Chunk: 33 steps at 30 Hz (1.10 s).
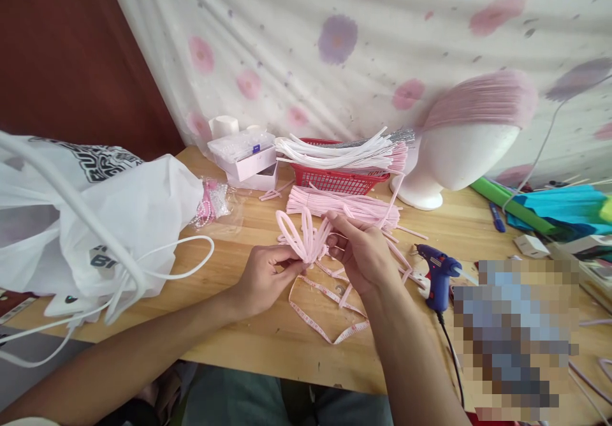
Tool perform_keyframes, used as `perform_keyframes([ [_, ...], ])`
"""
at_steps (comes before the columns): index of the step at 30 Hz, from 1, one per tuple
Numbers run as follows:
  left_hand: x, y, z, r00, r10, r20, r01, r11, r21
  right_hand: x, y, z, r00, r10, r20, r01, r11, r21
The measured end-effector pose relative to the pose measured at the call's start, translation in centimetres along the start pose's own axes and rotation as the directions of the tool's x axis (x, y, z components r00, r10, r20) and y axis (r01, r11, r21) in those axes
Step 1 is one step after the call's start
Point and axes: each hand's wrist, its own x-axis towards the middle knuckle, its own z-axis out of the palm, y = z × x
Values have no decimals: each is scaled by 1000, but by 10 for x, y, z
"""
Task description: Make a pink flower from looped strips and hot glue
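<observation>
The tabletop (268,349) is pale wood with a visible grain and a smooth, faintly satiny finish. The looped stems (299,238) between the hands look soft, fuzzy and matt, as does the pink bundle (339,206) behind them. The basket (335,180) is red openwork plastic, and the silver stems (404,136) lying over it look like glittery tinsel. The mannequin head (466,155) is matt white, like smooth foam. Thin cloth with soft folds forms the floral curtain (287,50). The glue gun (437,273) has a blue plastic body, and the clear bag (229,215) is crinkled, glossy film.
</observation>
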Motion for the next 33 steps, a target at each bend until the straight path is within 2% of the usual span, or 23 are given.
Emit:
perform_keyframes([
  [6,2,1,1,999,-22,25,22,1000,-20,3,5,-5,997,4,73,-8,999,53],
  [12,1,-5,3,991,-114,68,124,977,-173,5,5,-5,996,-38,75,28,990,135],
  [17,1,-9,3,994,-99,51,107,975,-195,7,3,-4,993,28,114,-53,973,224],
  [29,0,-5,3,995,-100,21,102,977,-189,5,10,2,997,-54,61,43,986,163],
  [33,0,-4,3,992,-123,-7,119,969,-216,-5,21,0,994,-109,-31,112,986,125],
])
